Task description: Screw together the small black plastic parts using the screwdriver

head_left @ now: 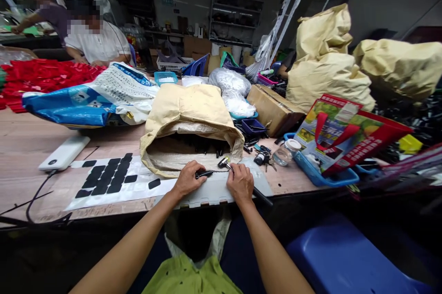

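On the counter (31,147), the left hand (188,179) is closed on one small black part (204,174), and the right hand (240,183) grips one hammer (225,163). One open tan sack (188,123) lies at twelve o'clock, two co-workers at ten.

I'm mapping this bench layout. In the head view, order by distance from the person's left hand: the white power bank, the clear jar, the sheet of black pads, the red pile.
From the left hand:
1. Sheet of black pads, just to its left on the table.
2. Clear jar, to the right, past the right hand.
3. White power bank, farther left.
4. Red pile, far back left.
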Tool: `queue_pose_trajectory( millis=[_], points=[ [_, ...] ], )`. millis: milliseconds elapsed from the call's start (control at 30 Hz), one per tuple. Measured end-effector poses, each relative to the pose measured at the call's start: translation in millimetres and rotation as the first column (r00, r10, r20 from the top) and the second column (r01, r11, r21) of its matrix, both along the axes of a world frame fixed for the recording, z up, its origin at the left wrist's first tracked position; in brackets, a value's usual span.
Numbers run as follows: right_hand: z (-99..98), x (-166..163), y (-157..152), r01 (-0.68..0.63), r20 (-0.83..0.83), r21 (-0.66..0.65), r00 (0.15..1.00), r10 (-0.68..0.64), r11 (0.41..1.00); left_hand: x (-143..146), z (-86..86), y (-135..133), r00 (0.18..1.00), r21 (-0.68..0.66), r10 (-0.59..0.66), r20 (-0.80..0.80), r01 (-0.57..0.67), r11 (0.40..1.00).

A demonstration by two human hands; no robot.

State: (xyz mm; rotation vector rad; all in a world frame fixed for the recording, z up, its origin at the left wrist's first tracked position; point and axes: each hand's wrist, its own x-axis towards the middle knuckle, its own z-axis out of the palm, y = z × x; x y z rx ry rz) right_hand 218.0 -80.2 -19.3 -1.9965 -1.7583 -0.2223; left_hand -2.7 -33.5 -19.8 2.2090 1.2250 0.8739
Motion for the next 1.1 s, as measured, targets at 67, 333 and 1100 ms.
queue_pose_trajectory(
  millis=[67, 333, 1100],
  points=[
    [-1.9, 0.5, 0.8, 0.002, 0.003, 0.006, 1.000, -0.002, 1.000, -0.9, -1.1, 1.1, 1.000, -0.015, -0.001, 0.003, 0.001, 1.000],
    [8.1, 10.1, 4.5, -0.079, -0.092, -0.036, 0.993, 0.075, 0.996, -0.5, -4.7, 5.6, 1.000, -0.037, -0.009, -0.011, 0.009, 0.999],
    [30.6, -43.8, -31.4, -0.268, -0.295, 0.077, 0.914, 0.279, 0.960, 0.5, -1.8, 5.8, 1.000, -0.067, 0.013, -0.017, -0.014, 0.998]
  ],
)
